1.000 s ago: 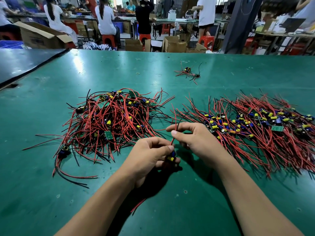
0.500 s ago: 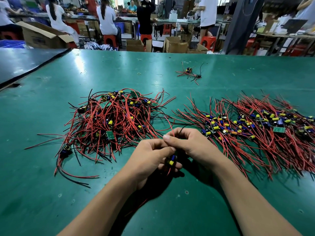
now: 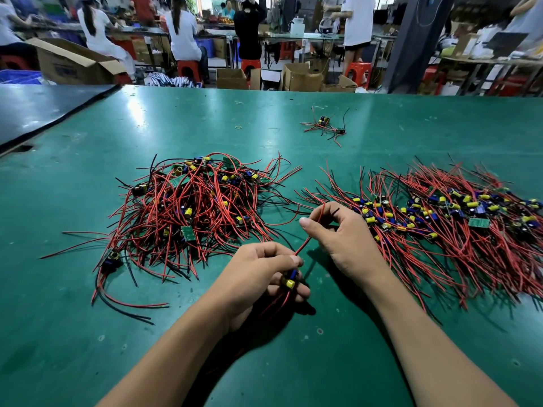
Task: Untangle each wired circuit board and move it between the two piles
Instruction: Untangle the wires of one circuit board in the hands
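little board (image 3: 289, 281) gripped in left hand (image 3: 258, 274); its red wire (image 3: 312, 232) pinched, pulled straight by right hand (image 3: 343, 236). untangling step underway. next: board to be laid on right pile (image 3: 440, 218).

A small board (image 3: 289, 282) with yellow and blue parts sits in the left hand (image 3: 258, 274). Its red wire (image 3: 307, 240) runs straight up to the right hand (image 3: 343, 233). The tangled pile (image 3: 191, 212) lies left and the straighter pile (image 3: 440, 224) right.

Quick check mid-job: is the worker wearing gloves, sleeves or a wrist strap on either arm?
No. The left hand and right hand are bare: no gloves or rings showing. Both forearms are uncovered to the frame's bottom edge, with no sleeve, watch or wrist strap in view. Visible nails are short and unpainted.
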Motion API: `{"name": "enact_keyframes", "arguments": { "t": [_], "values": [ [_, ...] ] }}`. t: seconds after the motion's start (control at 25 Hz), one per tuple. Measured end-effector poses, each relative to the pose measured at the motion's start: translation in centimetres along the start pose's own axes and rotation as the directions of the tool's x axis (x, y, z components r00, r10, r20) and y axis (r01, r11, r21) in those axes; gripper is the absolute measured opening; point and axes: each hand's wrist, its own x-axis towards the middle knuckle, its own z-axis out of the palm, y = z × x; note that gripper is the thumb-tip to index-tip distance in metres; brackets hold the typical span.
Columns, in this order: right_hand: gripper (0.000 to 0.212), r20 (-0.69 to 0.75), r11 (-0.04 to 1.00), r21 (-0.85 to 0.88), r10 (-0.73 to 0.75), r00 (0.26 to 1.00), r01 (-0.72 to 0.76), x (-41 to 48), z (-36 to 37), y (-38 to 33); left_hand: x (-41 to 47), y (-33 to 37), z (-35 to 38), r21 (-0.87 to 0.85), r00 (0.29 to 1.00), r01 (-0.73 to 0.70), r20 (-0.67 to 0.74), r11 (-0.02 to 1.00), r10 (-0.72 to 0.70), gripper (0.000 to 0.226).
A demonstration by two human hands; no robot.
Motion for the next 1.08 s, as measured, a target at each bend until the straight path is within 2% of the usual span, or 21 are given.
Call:
{"name": "enact_keyframes", "arguments": {
  "t": [0.16, 0.24, 0.32, 0.4, 0.48, 0.56, 0.64, 0.8, 0.92, 1.04, 1.08],
  "values": [
    [0.018, 0.04, 0.954, 0.285, 0.083, 0.996, -0.091, 0.0, 0.5, -0.5, 0.1, -0.2, 0.0, -0.002, 1.0, -0.007, -0.01, 1.0, 0.007, 0.021],
    [0.022, 0.112, 0.894, 0.409, 0.151, 0.982, -0.185, -0.3, 0.7, -0.9, 0.3, -0.4, 0.3, -0.004, 0.998, -0.047, -0.04, 0.999, 0.047, 0.018],
    [0.027, 0.29, 0.858, 0.389, 0.23, 0.929, -0.334, -0.7, 1.0, -1.1, 0.4, -0.5, 0.6, 0.014, 0.991, -0.099, -0.088, 0.995, 0.099, 0.015],
    [0.022, 0.478, 0.802, 0.37, 0.269, 0.836, -0.469, -1.3, 1.2, -1.3, 0.6, -0.7, 0.7, 0.043, 0.982, -0.136, -0.126, 0.99, 0.14, 0.017],
    [0.02, 0.513, 0.774, 0.396, 0.259, 0.818, -0.494, -1.3, 1.3, -1.3, 0.7, -0.8, 0.8, 0.06, 0.978, -0.152, -0.137, 0.987, 0.159, 0.018],
    [0.021, 0.4, 0.843, 0.368, 0.238, 0.885, -0.393, -1.1, 1.3, -1.2, 0.6, -0.8, 0.7, 0.054, 0.978, -0.152, -0.134, 0.987, 0.158, 0.017],
    [0.018, 0.207, 0.947, 0.234, 0.173, 0.963, -0.221, -0.8, 1.1, -1.0, 0.5, -0.6, 0.6, 0.028, 0.981, -0.148, -0.122, 0.989, 0.151, 0.016],
    [0.031, -0.044, 0.989, 0.104, 0.108, 0.993, -0.103, -0.2, 0.7, -0.1, 0.1, -0.4, 0.6, 0.008, 0.988, -0.133, -0.074, 0.991, 0.134, 0.016],
    [0.033, -0.115, 0.998, 0.035, 0.064, 0.991, -0.06, 0.1, 0.6, 0.2, 0.1, -0.4, 0.7, 0.02, 0.988, -0.139, -0.058, 0.99, 0.14, 0.015],
    [0.027, -0.118, 0.996, -0.087, 0.01, 0.993, -0.02, 0.2, 0.6, 0.3, 0.1, -0.6, 0.6, 0.028, 0.99, -0.134, -0.045, 0.991, 0.135, 0.015],
    [0.025, -0.097, 0.996, -0.074, 0.033, 0.995, -0.04, 0.2, 0.7, 0.3, 0.1, -0.6, 0.5, 0.031, 0.991, -0.128, -0.035, 0.991, 0.129, 0.015]
  ]
}}
